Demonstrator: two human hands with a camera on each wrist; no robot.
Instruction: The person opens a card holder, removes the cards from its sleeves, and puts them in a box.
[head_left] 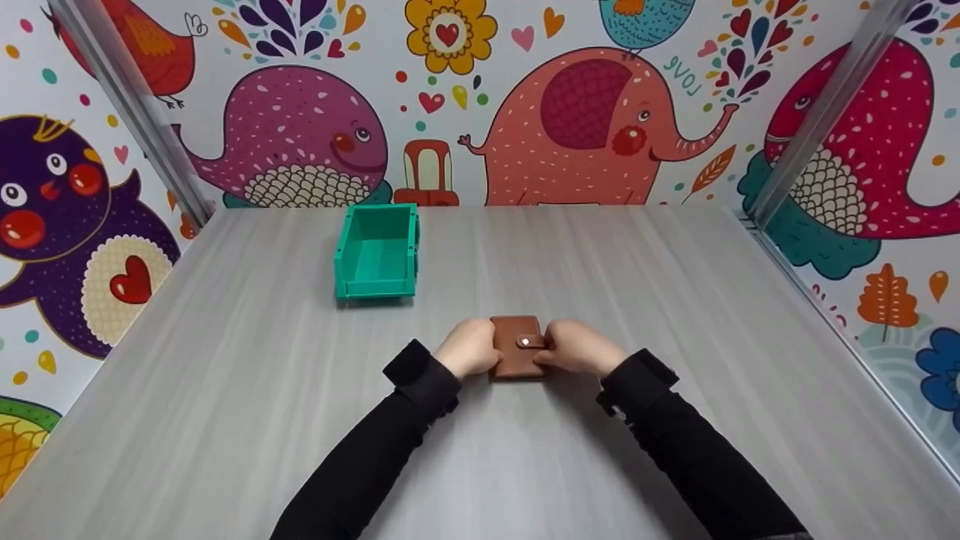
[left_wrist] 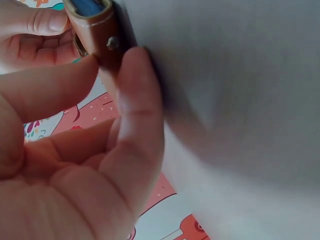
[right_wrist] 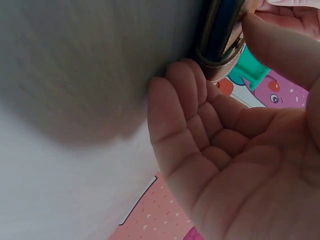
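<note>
A small brown leather wallet (head_left: 514,360) lies at the middle of the table, its strap fastened by a round metal snap on the right side. My left hand (head_left: 470,349) holds its left edge between thumb and fingers. At the opposite edge, beside the strap, my right hand (head_left: 581,348) grips it the same way. In the left wrist view the wallet (left_wrist: 102,35) shows its spine with a metal stud, the fingertips touching it. The right wrist view has the wallet's open-sided edge (right_wrist: 216,66), with dark blue layers inside, between thumb and curled fingers.
A green plastic bin (head_left: 377,289) stands farther back on the table (head_left: 247,360), left of the wallet. Printed cartoon walls (head_left: 585,165) border the table at the back and both sides, with metal corner posts (head_left: 825,112).
</note>
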